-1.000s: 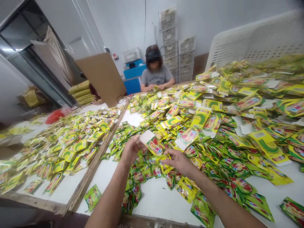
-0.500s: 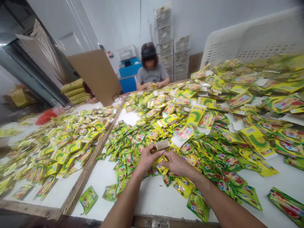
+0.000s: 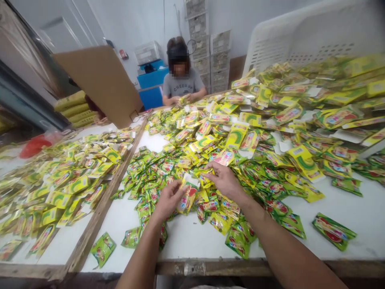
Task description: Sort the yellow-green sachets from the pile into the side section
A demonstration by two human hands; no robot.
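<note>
My left hand (image 3: 171, 197) grips a small printed carton (image 3: 189, 193) in yellow and green with a red fruit picture. Its white flap stands up at the top end. Just to the right, my right hand (image 3: 224, 180) has its fingers bent in a pinch at a yellow packet (image 3: 207, 180), apart from the carton. The fingertips partly cover that packet. Under and around both hands spreads a heap of green packets (image 3: 153, 168) with a few yellow ones among them.
Yellow cartons (image 3: 237, 134) pile up behind the packets, below a white crate (image 3: 255, 44). A wooden strip (image 3: 111, 182) divides the table; more cartons (image 3: 75, 184) lie left of it. A person (image 3: 182, 82) sits opposite, near a cardboard sheet (image 3: 102, 80).
My hands have moved apart. The left has turned the carton so its printed face shows; the right has left the carton for the packets on the right. The view has shifted slightly.
</note>
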